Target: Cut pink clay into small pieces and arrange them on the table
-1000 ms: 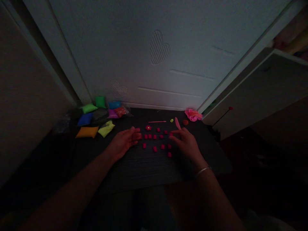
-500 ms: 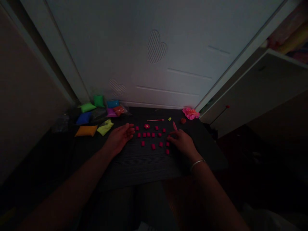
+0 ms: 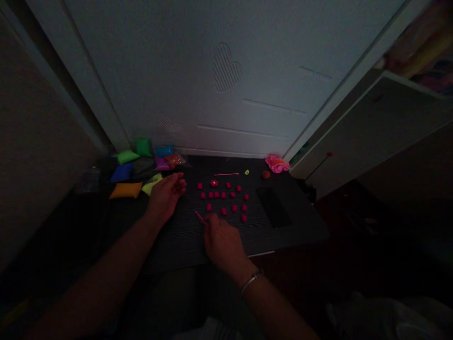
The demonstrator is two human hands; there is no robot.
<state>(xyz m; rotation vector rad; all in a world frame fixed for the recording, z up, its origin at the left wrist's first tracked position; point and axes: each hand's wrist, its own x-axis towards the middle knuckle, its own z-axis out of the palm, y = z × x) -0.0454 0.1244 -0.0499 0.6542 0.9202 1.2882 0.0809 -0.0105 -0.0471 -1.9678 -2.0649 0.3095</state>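
Several small red clay pieces (image 3: pixel 223 198) lie in rows on a dark mat (image 3: pixel 226 236) in dim light. One of them is a round red clay flower (image 3: pixel 213 182). My right hand (image 3: pixel 221 241) rests near the mat's front, fingers closed on a thin pink tool (image 3: pixel 200 217) whose tip points up and left. My left hand (image 3: pixel 164 196) lies on the mat left of the pieces, fingers loosely curled, holding nothing that I can see.
Coloured clay bags (image 3: pixel 138 170) are heaped at the back left. A pink stick (image 3: pixel 226 174), a yellow bit (image 3: pixel 247 172), an orange ball (image 3: pixel 265 174) and a pink clay flower (image 3: pixel 276 164) lie at the back. A dark phone (image 3: pixel 273 206) lies right. A white door stands behind.
My right hand moved from the right side of the pieces to the front centre with the pink tool, uncovering the phone. My left hand drew back to the left.
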